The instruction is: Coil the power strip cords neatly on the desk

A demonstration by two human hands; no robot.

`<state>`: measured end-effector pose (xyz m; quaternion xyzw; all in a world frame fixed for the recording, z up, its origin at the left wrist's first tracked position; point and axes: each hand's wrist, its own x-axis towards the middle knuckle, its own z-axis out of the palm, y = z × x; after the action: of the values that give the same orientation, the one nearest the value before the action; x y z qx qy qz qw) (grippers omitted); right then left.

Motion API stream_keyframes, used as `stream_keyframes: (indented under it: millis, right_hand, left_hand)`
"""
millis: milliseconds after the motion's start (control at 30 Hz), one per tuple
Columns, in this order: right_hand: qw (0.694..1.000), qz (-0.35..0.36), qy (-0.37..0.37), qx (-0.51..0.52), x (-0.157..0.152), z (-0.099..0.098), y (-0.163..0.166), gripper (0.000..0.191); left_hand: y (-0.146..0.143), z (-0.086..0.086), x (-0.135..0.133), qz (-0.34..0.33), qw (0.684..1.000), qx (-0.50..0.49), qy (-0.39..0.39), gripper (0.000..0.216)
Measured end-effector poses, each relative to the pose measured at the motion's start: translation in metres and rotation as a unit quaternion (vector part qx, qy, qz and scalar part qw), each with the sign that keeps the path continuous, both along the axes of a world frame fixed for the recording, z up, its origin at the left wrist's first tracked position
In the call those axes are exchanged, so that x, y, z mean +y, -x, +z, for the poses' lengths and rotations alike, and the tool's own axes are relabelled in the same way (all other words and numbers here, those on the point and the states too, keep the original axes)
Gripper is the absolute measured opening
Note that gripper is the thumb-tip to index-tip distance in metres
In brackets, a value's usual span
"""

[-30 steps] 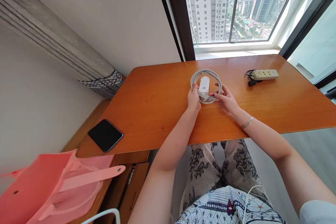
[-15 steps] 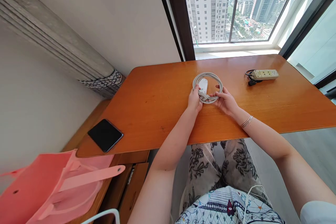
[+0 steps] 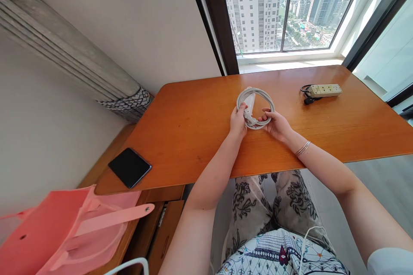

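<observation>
A coiled white power cord [image 3: 263, 93] is held up over the wooden desk in a round loop. My left hand [image 3: 238, 121] grips the left side of the coil, fingers closed around it near a white block-shaped part [image 3: 250, 104], which looks like the end of a power strip. On the right side of the coil, my right hand [image 3: 275, 123] closes its thumb and fingers on the cord. A light plug [image 3: 249, 117] seems to lie against the strands by my left fingers; its detail is too small to tell.
The orange-brown desk [image 3: 193, 129] spans the view. A beige power strip [image 3: 324, 90] with a black cord lies at back right. A black tablet or phone [image 3: 129, 167] rests near the left edge. A pink bag [image 3: 64, 232] stands at lower left; a window [image 3: 290, 13] is behind.
The white block-shaped part inside the coil has tilted and now shows a narrower side. The coil has turned slightly in my hands; both hands keep their hold.
</observation>
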<state>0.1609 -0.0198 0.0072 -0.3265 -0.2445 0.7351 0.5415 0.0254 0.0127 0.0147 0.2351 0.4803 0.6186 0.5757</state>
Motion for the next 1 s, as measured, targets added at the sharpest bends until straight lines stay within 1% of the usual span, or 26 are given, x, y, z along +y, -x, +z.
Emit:
stream_keyframes:
  millis: [167, 200, 233, 300, 333, 367, 533, 600, 700, 867, 1000]
  right_hand:
    - [1.000, 0.002, -0.005, -0.006, 0.002, -0.002, -0.002, 0.027]
    - [1.000, -0.001, -0.007, -0.007, 0.002, -0.002, -0.002, 0.027]
    - [1.000, -0.003, -0.007, -0.008, 0.002, -0.002, -0.002, 0.027]
    - [1.000, -0.005, -0.007, -0.008, 0.002, -0.003, -0.002, 0.026]
    - [1.000, -0.005, -0.007, -0.008, 0.002, -0.003, -0.002, 0.026]
    - [1.000, -0.005, -0.006, -0.008, 0.002, -0.003, -0.002, 0.026]
    - [0.999, -0.029, 0.002, -0.024, 0.004, -0.001, -0.003, 0.024]
    - [0.997, -0.060, -0.006, -0.040, 0.007, 0.001, -0.007, 0.026]
    - [0.992, -0.099, -0.024, -0.068, 0.011, 0.005, -0.017, 0.033]
    - [0.986, -0.095, -0.057, -0.123, 0.017, 0.015, -0.036, 0.046]
    - [0.975, -0.106, -0.090, -0.174, 0.020, 0.019, -0.048, 0.058]
  left_hand:
    - [0.000, 0.001, -0.002, 0.010, 0.998, 0.015, -0.052, 0.018]
    - [0.000, 0.000, -0.002, 0.014, 0.998, 0.013, -0.065, 0.019]
    - [0.000, 0.000, -0.002, 0.019, 0.997, 0.012, -0.078, 0.026]
    - [0.001, -0.001, -0.002, 0.029, 0.995, 0.014, -0.095, 0.048]
    - [0.002, -0.002, -0.002, 0.032, 0.995, 0.016, -0.097, 0.054]
    - [0.002, -0.002, -0.002, 0.032, 0.995, 0.017, -0.096, 0.056]
    - [0.002, -0.001, 0.001, 0.032, 0.995, -0.003, -0.092, 0.035]
    - [0.003, 0.000, 0.002, 0.013, 0.996, -0.002, -0.087, 0.029]
    - [0.004, 0.002, -0.001, -0.040, 0.995, 0.010, -0.088, 0.027]
    - [0.001, 0.004, -0.011, -0.156, 0.984, 0.020, -0.079, 0.036]
    - [0.000, 0.004, -0.015, -0.216, 0.970, 0.045, -0.102, 0.043]
